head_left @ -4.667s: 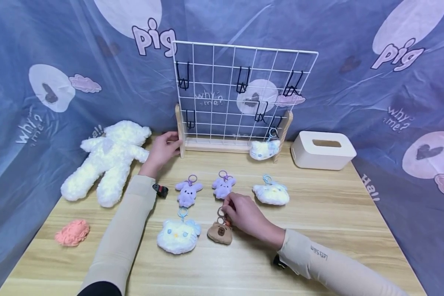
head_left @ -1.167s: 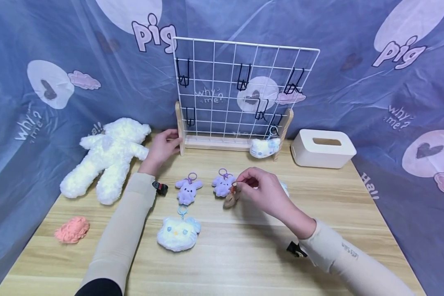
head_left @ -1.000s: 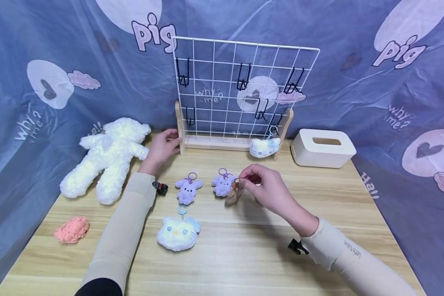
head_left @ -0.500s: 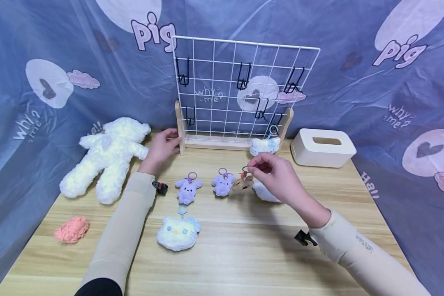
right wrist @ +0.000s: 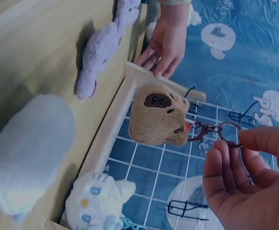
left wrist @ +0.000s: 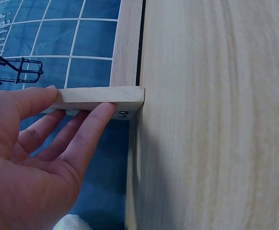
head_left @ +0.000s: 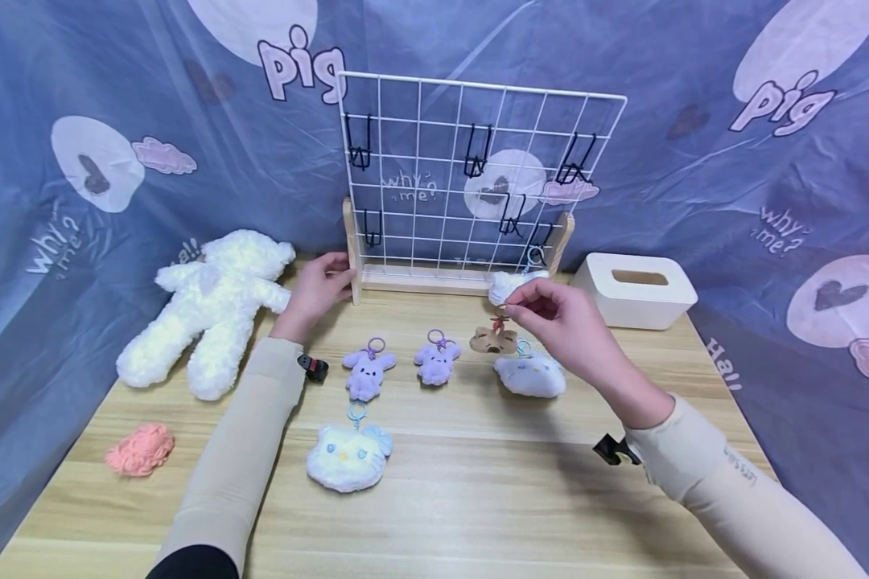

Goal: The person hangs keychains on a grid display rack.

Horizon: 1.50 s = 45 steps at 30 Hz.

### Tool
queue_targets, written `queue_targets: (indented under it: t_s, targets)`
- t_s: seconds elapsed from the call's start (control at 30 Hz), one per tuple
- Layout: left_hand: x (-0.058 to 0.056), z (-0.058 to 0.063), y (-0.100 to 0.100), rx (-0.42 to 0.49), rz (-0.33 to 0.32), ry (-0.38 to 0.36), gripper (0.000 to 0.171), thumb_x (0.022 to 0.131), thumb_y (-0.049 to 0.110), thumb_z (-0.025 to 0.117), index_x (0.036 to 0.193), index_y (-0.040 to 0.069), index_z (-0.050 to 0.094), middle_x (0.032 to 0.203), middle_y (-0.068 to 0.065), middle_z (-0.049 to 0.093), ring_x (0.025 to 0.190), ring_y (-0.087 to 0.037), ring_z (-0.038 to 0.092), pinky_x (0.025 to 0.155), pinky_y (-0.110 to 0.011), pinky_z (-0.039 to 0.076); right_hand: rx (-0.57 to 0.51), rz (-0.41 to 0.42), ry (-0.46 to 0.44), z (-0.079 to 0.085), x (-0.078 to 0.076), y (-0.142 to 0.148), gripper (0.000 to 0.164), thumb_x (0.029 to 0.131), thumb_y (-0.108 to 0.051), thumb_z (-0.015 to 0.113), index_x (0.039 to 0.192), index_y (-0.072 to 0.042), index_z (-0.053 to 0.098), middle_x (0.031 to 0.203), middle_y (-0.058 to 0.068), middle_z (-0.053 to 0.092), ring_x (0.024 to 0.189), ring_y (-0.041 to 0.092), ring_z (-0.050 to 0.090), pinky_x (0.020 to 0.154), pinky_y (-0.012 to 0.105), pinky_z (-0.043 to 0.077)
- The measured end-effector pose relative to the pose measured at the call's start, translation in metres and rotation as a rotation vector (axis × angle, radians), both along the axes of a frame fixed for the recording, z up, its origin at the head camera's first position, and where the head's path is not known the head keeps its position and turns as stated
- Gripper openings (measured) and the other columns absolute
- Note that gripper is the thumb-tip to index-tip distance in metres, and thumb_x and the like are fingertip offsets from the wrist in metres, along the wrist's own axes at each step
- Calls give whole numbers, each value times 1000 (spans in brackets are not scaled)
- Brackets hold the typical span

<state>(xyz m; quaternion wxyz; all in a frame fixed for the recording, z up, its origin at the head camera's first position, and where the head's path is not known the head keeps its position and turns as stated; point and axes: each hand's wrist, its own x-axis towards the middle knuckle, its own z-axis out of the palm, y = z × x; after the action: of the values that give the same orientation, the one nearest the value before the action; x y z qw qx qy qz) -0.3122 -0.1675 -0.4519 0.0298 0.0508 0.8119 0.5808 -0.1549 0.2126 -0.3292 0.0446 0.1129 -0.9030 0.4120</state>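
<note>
My right hand (head_left: 521,305) pinches the metal ring (right wrist: 227,133) of a small brown bear keychain (head_left: 494,339), which dangles above the wooden table (head_left: 478,498) just in front of the white wire grid (head_left: 478,173). In the right wrist view the brown bear keychain (right wrist: 158,115) hangs before the grid's lower wires. My left hand (head_left: 326,281) grips the grid's left wooden foot (left wrist: 101,96), thumb on top and fingers underneath. A white cat keychain (head_left: 510,283) hangs from a low black hook at the grid's right.
On the table lie two purple bunny keychains (head_left: 368,374) (head_left: 437,362), a white plush keychain (head_left: 530,374) and a white cat-head keychain (head_left: 349,458). A white teddy bear (head_left: 210,305) and pink fluff (head_left: 141,450) lie left; a white tissue box (head_left: 633,291) stands right. Several black hooks hang bare.
My right hand picked the brown bear keychain up off the table and carried it up and right toward the grid's lower right. The left hand has stayed on the wooden foot.
</note>
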Motion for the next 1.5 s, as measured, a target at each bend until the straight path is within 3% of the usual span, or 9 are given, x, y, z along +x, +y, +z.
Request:
queue_targets:
  t_s: [0.4,0.77,1.1,1.3,1.5]
  targets:
    - [-1,1,0,16,3,-14,49,114,10,62,158,-8,53,150,-34,61,135,-46,67,110,-47,68,-17,-55,52,4,-19,14,11,107,-17,78,111,-8,81,98,5,76,79,6,59,63,16,48]
    - [0,2,0,32,1,-17,51,114,10,63,161,-7,51,151,-34,60,136,-48,65,115,-51,65,-10,-86,118,7,-39,24,14,108,-17,77,113,-5,82,105,13,80,81,0,63,66,11,51]
    - [0,0,1,10,2,2,50,115,11,62,160,-7,52,151,-33,62,133,-44,67,109,-44,69,-61,-139,107,12,-57,27,14,108,-16,77,113,-4,82,91,-13,74,84,0,66,73,11,55]
    - [0,2,1,-1,3,-5,51,114,11,63,161,-7,51,152,-32,62,133,-44,68,104,-36,71,-67,-173,95,11,-63,30,16,108,-17,77,116,-3,81,92,-18,73,86,-2,65,75,9,54]
    - [1,1,0,-5,6,-16,53,114,11,63,162,-6,49,153,-31,61,134,-44,67,107,-41,70,-63,-170,111,13,-72,31,19,108,-19,78,118,-3,82,96,-17,74,86,-3,64,74,8,52]
